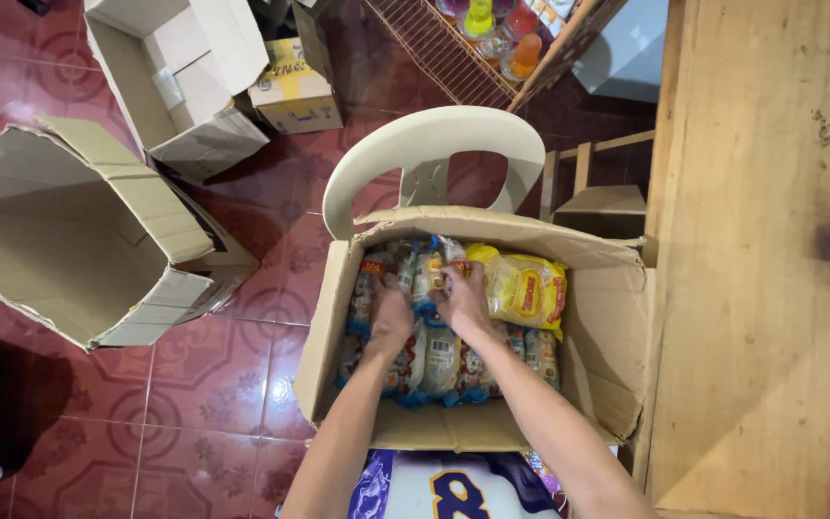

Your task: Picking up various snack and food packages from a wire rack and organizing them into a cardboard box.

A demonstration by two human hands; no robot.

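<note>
At the left of the frame an empty cardboard box (69,240) lies tipped on its side on the red tiled floor (194,404), with a second open box (180,82) in the upper left. At centre, an open carton (324,336) sits on a cream plastic chair (429,149) and is packed with small plastic-wrapped snack packets (439,360) standing in rows.

The left hand (391,317) presses down among the packets at the left-centre of the carton, fingers curled in between them; whether its grip has closed on one I cannot tell. The right hand (461,293), just beside it, has its fingers pinched on the top edge of a packet in the back row. To the right of it lies a yellow bag (525,288) (bulkier than the rest).

The packets look light, soft and crinkly, probably slippery film that yields when squeezed; the sealed top edge seems the firmest place to take hold. At far right stands a wooden tabletop (761,288).
</note>
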